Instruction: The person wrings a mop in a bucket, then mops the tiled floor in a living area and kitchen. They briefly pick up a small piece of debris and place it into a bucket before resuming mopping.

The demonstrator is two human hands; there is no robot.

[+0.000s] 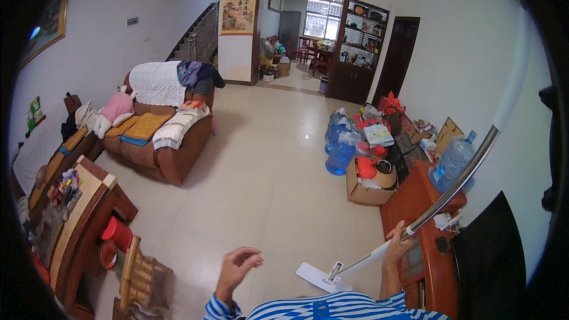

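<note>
Mop pole point(454, 182) was part shiny, smooth metal, part slightly glossy plastic, and the floor point(267, 166) looked like polished tile, pretty reflective tbh. Cabinet point(408, 191) was wood with a bit of sheen, jugs point(341, 157) smooth plastic, box point(363, 194) plain matt cardboard, sofa point(176, 163) kinda matt, soft-looking cloth.

The right hand point(396, 249) grips a flat mop point(443, 202).

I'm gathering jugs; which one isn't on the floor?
The jug on the reddish cabinet, partly behind the mop pole; the other jugs stand on the floor.
</note>
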